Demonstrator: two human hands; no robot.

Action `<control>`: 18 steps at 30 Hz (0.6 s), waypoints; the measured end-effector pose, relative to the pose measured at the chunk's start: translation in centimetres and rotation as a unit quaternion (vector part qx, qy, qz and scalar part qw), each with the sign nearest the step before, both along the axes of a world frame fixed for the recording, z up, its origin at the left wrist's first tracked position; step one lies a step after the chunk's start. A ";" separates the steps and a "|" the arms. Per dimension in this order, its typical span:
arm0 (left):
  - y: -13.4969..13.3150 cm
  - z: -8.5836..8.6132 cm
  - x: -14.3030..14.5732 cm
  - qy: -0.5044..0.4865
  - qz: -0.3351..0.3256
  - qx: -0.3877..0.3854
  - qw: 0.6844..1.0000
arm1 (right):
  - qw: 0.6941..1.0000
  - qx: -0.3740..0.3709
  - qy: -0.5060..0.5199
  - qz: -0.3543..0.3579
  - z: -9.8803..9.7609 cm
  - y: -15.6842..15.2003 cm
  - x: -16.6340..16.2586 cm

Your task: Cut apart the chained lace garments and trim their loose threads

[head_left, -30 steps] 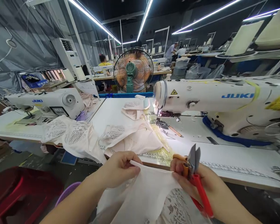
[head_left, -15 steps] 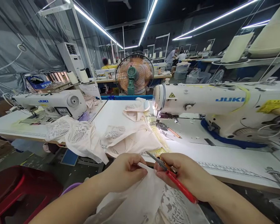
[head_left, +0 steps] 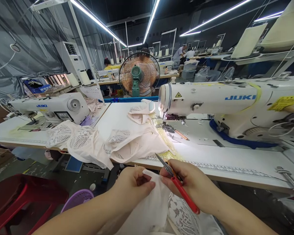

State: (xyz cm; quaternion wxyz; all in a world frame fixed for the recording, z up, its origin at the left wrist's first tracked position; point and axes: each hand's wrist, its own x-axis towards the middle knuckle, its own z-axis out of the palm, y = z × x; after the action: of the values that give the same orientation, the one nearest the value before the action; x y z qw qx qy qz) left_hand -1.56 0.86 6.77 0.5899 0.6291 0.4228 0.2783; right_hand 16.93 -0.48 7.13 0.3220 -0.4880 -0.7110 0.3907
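Note:
Low in front of me, a cream bra (head_left: pixel 149 205) with a lace cup hangs from both hands. My left hand (head_left: pixel 131 186) is closed, pinching the fabric edge between thumb and fingers. Beside it, my right hand (head_left: pixel 189 178) is wrapped round red-handled scissors (head_left: pixel 185 194), with the blades pointing up and left. The right thumb and fingertips also touch the edge of the fabric. Where the right fingers meet the cloth is partly hidden. More cream lace bras (head_left: pixel 137 143) lie just beyond my hands at the table's front edge.
A white JUKI sewing machine (head_left: pixel 210 98) with its lamp lit stands on the table (head_left: pixel 205 156) at right. Another sewing machine (head_left: pixel 51 109) stands left. A fan (head_left: pixel 139 75) is behind the table. A red stool (head_left: pixel 26 199) and purple basket (head_left: pixel 78 199) are at lower left.
The view has shifted slightly. My hands still hold the bra edge; the scissors have moved a little to the left, and the fabric edge at my left fingers shows more.

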 end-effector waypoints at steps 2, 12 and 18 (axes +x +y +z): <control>0.2 0.1 0.1 -0.034 -0.016 -0.042 0.998 | 1.000 0.009 -0.008 0.001 0.0 0.0 0.0; 1.0 -0.8 -0.8 -0.059 -0.006 -0.119 0.991 | 0.999 0.051 0.014 0.002 -0.8 0.3 -0.5; 0.7 0.6 -0.9 0.118 -0.012 0.135 0.984 | 0.999 0.022 0.020 0.024 -1.4 0.2 -0.8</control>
State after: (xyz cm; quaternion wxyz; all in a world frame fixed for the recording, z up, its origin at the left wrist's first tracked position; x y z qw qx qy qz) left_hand -2.44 1.54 7.36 0.4486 0.7364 0.4408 0.2493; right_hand 16.13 -0.29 5.74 0.3375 -0.4554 -0.7244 0.3923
